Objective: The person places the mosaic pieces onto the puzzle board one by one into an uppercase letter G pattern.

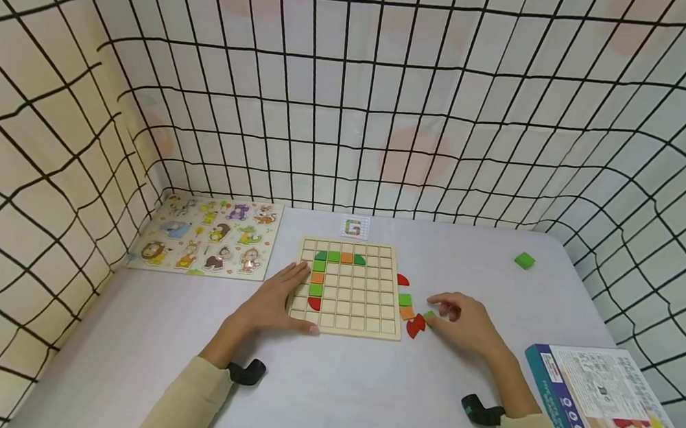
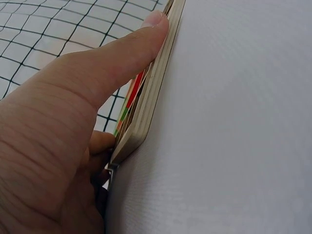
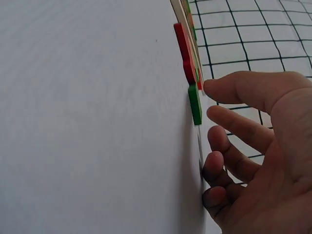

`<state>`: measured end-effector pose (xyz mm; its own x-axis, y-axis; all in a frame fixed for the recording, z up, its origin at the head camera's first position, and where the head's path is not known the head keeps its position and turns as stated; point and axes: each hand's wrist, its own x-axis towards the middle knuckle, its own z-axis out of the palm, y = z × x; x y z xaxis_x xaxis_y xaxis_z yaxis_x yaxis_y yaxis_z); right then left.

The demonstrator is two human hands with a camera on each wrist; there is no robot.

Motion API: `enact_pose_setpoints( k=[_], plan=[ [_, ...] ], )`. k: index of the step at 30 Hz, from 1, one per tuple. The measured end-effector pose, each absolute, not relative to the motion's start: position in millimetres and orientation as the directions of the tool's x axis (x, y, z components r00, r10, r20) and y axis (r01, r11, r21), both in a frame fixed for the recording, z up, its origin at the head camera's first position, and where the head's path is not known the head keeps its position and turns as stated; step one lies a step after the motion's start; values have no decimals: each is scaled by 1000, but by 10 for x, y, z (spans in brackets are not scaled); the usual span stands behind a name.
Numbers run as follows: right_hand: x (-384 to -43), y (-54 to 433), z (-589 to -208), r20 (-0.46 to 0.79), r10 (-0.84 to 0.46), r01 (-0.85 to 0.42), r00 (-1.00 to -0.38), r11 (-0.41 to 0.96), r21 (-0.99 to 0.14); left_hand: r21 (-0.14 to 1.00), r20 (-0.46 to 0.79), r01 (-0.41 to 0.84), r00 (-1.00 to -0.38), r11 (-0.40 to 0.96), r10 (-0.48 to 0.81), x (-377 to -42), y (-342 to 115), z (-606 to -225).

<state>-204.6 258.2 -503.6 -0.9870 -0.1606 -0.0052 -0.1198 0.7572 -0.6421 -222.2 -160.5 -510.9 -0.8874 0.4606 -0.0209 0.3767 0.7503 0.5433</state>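
Grid board (image 1: 348, 287) flat on bench (image 1: 324, 405), mid-bench. Left hand (image 1: 275, 300) flat on board's left edge, fingers straight. Right hand (image 1: 463, 322) loosely curled, fingertips touching small green tile (image 1: 430, 315) beside board's right edge; nothing gripped.

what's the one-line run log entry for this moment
left hand: rests on grid board | right hand: fingers touching green tile | loose tiles beside board

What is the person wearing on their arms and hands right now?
Both arms wear long cream-beige sleeves that end at the wrists. A black, curved camera mount sits at each wrist; the one on the right shows a small green spot. The left hand and right hand are bare: no gloves, rings or watch can be seen.
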Motion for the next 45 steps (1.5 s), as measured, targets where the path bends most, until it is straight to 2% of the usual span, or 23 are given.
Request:
enact_pose_setpoints(
  k=[12,28,38,45],
  plan=[
    [-2018,2687,-5084,-30,-235,-163,-972,757,-633,543,-29,368,-890,755,454,-2246,-1619,-5140],
    [-2048,2663,-5047,4,-158,-123,-988,753,-647,543,-27,362,-894,758,447,-2228,-1607,-5120],
    [-2131,2478,-5056,52,-146,-141,-988,717,-682,540,-24,361,-896,760,443,-2228,-1620,-5144],
    [-2159,2251,-4998,24,-174,-138,-984,675,-725,541,-25,362,-895,759,445,-2231,-1613,-5129]
  ],
)
